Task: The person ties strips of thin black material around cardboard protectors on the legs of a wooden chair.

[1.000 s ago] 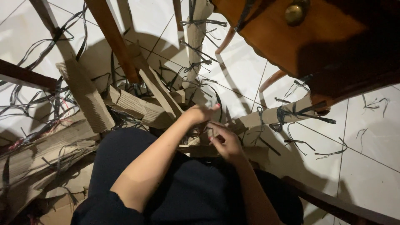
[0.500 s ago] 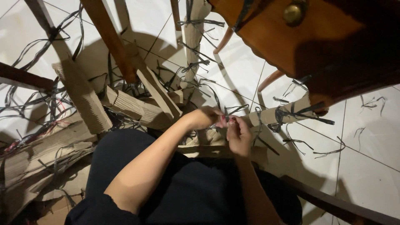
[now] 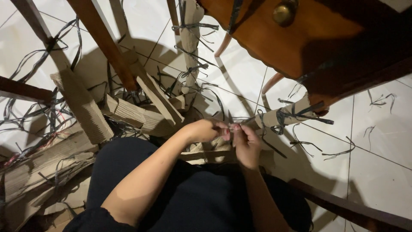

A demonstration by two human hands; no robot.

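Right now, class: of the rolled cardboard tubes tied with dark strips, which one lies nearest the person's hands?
The tube slanting right from the hands, under the wooden drawer front. Its near end meets the right hand; the upright tube stands farther off.

Left hand (image 3: 207, 130), right hand (image 3: 244, 144) fingertips pinched together.

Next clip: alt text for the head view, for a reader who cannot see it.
Seen from above, a seated person's left hand and right hand meet, pinching a thin dark strip between the fingertips. Rolled cardboard pieces and loose dark strips lie on the white tile floor, with a wooden drawer at top right.
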